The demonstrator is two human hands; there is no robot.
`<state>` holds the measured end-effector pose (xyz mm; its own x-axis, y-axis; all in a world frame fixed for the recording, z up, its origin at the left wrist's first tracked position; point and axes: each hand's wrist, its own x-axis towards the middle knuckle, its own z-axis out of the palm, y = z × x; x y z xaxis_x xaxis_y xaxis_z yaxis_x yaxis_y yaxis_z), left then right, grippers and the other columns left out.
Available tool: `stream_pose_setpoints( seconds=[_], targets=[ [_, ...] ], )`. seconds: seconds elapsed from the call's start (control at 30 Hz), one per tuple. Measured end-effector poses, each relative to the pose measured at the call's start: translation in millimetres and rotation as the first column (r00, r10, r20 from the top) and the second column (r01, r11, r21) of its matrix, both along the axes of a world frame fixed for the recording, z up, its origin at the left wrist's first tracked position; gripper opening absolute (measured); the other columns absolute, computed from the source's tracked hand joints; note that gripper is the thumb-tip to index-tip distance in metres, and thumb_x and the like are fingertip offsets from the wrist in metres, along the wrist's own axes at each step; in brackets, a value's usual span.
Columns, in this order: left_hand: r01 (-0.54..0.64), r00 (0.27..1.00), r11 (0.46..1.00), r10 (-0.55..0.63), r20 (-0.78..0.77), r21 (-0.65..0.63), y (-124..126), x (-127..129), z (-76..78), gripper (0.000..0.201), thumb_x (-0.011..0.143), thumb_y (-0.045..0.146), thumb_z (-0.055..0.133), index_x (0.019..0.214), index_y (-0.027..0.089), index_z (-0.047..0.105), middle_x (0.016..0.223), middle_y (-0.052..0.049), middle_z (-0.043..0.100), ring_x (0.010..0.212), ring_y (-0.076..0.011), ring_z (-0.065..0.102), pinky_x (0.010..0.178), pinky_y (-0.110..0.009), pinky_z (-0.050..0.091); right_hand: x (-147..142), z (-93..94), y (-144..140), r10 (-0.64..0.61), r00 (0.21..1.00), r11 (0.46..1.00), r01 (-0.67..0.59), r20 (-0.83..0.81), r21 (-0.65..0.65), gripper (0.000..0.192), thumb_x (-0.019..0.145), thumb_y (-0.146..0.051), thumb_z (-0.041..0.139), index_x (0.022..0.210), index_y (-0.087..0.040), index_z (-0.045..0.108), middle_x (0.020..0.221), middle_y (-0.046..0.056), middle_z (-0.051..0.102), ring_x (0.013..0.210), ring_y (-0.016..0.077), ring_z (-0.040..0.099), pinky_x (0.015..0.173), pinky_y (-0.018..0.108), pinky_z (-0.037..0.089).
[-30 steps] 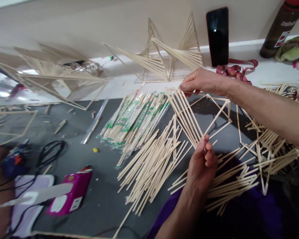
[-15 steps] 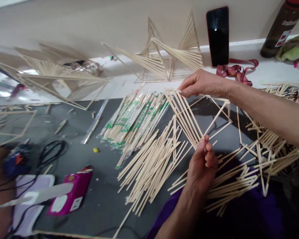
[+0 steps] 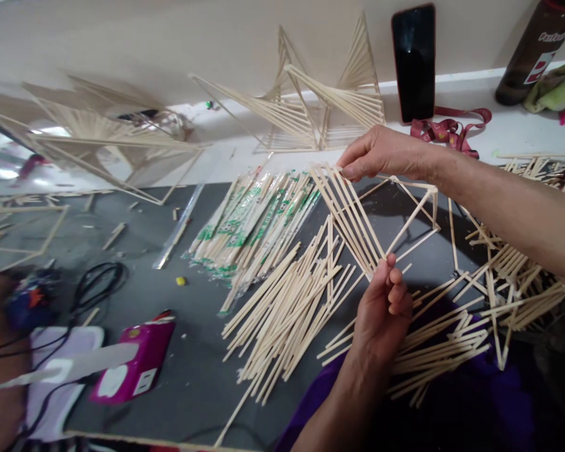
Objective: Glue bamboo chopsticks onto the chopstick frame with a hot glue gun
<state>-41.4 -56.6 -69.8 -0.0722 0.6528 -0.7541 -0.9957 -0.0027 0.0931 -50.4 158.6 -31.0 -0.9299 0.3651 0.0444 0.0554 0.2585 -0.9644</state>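
The grey bench (image 3: pixel 202 389) ends in a front edge at lower left; its open stretch lies between the magenta packet (image 3: pixel 155 342) and the pile of loose chopsticks (image 3: pixel 282 314). The chopstick frame (image 3: pixel 352 218) is held up just right of that pile. Fingertips cover its gripped ends; the bottle (image 3: pixel 530 56) is cut off on top. The right hand (image 3: pixel 388 152), palm down, pinches the frame's upper end; the left hand (image 3: pixel 381 307), palm up, pinches its lower corner.
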Motion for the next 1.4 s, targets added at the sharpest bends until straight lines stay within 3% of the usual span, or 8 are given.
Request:
stream_pose_setpoints(
  seconds=[0.37,0.53,0.83,0.93,1.0,1.1,1.27,1.4],
  targets=[
    [0.001,1.000,1.000,-0.001,-0.017,0.015,-1,0,1.0,0.033,0.102,0.020,0.034,0.086,0.010,0.061,0.053,0.005,0.052,0.032,0.0004,0.038,0.029,-0.008,0.026,3,-0.8,3,-0.009,1.000,1.000,0.009,0.020,-0.002,0.010,0.076,-0.017,0.068,0.084,-0.012,0.074,0.066,-0.001,0.065,0.064,0.0066,0.057,0.058,0.017,0.042],
    [0.001,1.000,1.000,0.000,-0.014,0.031,-1,1,0.6,0.030,0.101,0.020,0.037,0.086,0.010,0.061,0.053,0.005,0.051,0.033,0.0000,0.038,0.029,-0.008,0.026,11,9.8,2,-0.182,0.983,0.983,0.182,0.004,0.020,0.016,0.076,-0.021,0.071,0.090,-0.014,0.073,0.080,0.002,0.069,0.067,0.0078,0.056,0.060,0.019,0.043],
    [0.016,0.999,0.999,-0.015,-0.029,0.044,1,2,0.0,0.027,0.100,0.021,0.040,0.086,0.010,0.061,0.054,0.006,0.049,0.034,0.0001,0.038,0.030,-0.009,0.025,82,68.8,-37,-0.607,0.646,0.742,0.670,-0.464,-0.038,0.023,0.091,-0.026,0.054,0.070,-0.020,0.060,0.062,-0.001,0.053,0.046,0.0055,0.047,0.037,0.021,0.029],
    [0.018,0.999,0.999,-0.017,-0.031,0.052,1,2,0.2,0.029,0.100,0.021,0.039,0.085,0.010,0.061,0.054,0.005,0.050,0.034,-0.0001,0.038,0.031,-0.008,0.026,113,75.5,-80,-0.640,0.653,0.724,0.689,-0.405,-0.034,0.028,0.091,-0.028,0.056,0.064,-0.022,0.062,0.061,0.001,0.051,0.046,0.0065,0.049,0.038,0.025,0.028],
    [0.021,0.999,0.998,-0.020,-0.025,0.058,2,2,0.0,0.029,0.100,0.020,0.039,0.085,0.010,0.061,0.055,0.005,0.050,0.035,-0.0003,0.039,0.031,-0.008,0.026,128,67.4,-108,-0.648,0.739,0.758,0.648,-0.184,-0.069,0.022,0.083,-0.026,0.064,0.061,-0.025,0.064,0.054,0.001,0.053,0.041,0.0078,0.047,0.035,0.026,0.029],
    [0.021,0.999,0.998,-0.019,-0.036,0.055,4,2,-1.2,0.028,0.100,0.021,0.040,0.084,0.011,0.060,0.054,0.005,0.050,0.034,-0.0001,0.038,0.030,-0.007,0.025,134,39.4,-135,-0.376,0.892,0.897,0.419,0.252,-0.143,0.014,0.080,-0.029,0.065,0.068,-0.023,0.065,0.052,-0.001,0.054,0.043,0.0090,0.050,0.042,0.025,0.038],
    [0.012,0.998,0.997,-0.008,-0.056,0.075,6,4,-2.3,0.032,0.101,0.021,0.037,0.081,0.011,0.058,0.053,0.005,0.050,0.033,0.0003,0.038,0.030,-0.007,0.024,112,-8.2,-133,-0.373,0.855,0.846,0.473,0.361,-0.246,0.018,0.079,-0.032,0.063,0.091,-0.019,0.061,0.065,-0.001,0.061,0.044,0.0071,0.048,0.041,0.022,0.035],
    [0.032,0.998,0.995,-0.027,-0.056,0.095,5,4,-1.2,0.032,0.101,0.022,0.036,0.080,0.011,0.058,0.053,0.004,0.050,0.034,0.0003,0.039,0.030,-0.006,0.025,97,-20.5,-122,-0.431,0.826,0.801,0.536,0.363,-0.269,0.025,0.076,-0.030,0.064,0.097,-0.016,0.059,0.055,-0.006,0.052,0.038,0.0062,0.042,0.038,0.022,0.029]
  ],
)
